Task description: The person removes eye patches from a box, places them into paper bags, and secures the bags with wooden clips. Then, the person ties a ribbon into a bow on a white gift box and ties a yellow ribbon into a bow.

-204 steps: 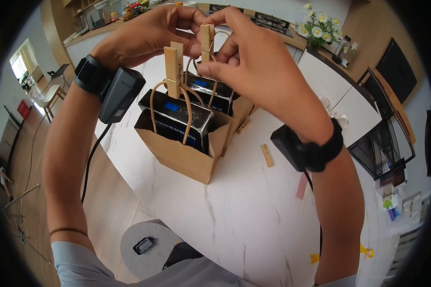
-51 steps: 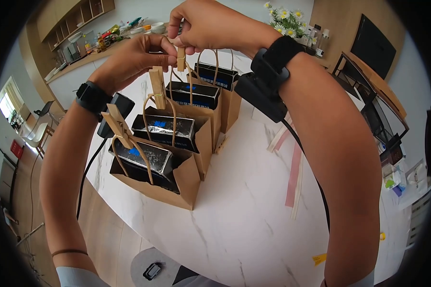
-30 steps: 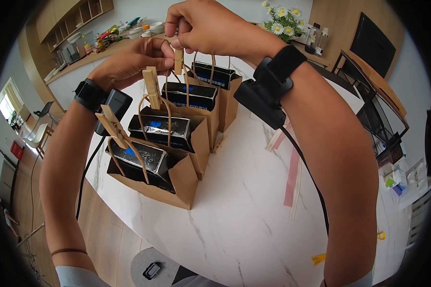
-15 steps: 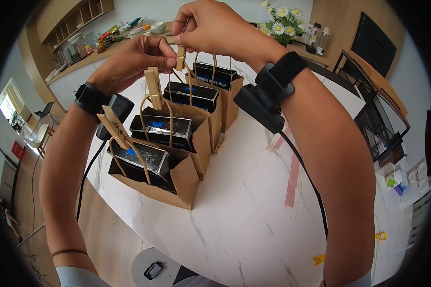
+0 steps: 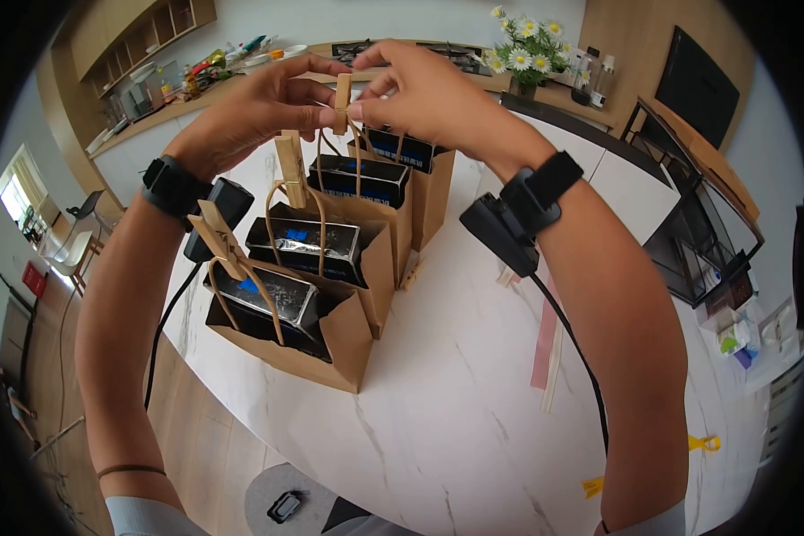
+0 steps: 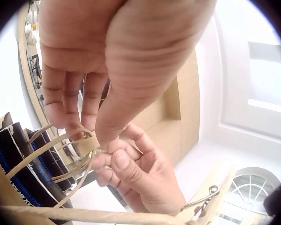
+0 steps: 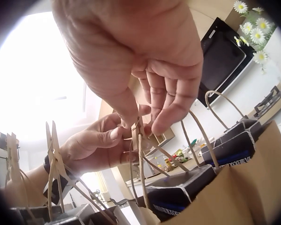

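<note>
Four brown paper bags stand in a row along the left edge of the white marble table (image 5: 473, 420), the nearest bag (image 5: 326, 344) close to the rounded rim, with bare floor beyond it. Each holds a foil-wrapped box (image 5: 263, 290) with a blue label whose writing is too small to read. Wooden clothespins (image 5: 216, 239) clamp the cord handles of the two nearest bags. Above the third bag (image 5: 393, 223), the left hand (image 5: 250, 112) pinches the gathered handles (image 5: 326, 147) with curled fingers, and the right hand (image 5: 420, 94) grips a clothespin (image 5: 342, 92) between thumb and fingers, upright on those handles. To the right lies open tabletop, with pink and pale strips (image 5: 545, 335) and a loose clothespin (image 5: 411, 272) beside the bags
</note>
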### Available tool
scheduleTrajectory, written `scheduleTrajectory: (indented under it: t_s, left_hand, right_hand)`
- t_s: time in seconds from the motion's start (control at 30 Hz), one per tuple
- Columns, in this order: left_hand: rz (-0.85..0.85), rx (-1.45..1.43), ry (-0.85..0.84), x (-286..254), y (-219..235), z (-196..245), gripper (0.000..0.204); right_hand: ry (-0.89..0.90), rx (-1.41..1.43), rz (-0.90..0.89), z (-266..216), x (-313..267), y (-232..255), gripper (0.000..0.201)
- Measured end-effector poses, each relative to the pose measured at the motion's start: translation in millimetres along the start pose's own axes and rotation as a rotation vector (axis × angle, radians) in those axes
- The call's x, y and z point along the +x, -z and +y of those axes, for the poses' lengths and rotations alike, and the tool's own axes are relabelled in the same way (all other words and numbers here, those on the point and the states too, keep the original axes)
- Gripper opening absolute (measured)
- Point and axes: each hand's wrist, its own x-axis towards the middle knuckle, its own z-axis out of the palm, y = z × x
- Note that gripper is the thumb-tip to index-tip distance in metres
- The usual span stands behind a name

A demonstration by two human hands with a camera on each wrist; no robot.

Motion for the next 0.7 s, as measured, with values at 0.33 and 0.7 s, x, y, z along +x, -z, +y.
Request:
scheduleTrajectory:
  t_s: [0.33, 0.7]
  left_hand:
    - [-0.099, 0.190, -0.045, 11, 0, 4, 0.041]
    - [-0.199, 0.379, -0.176, 15, 2, 3, 0.034]
  right_hand:
    - [-0.270, 0.104, -0.060, -17, -19, -13, 0.045]
    - [-0.240, 0.107, -0.092, -20, -22, -10, 0.027]
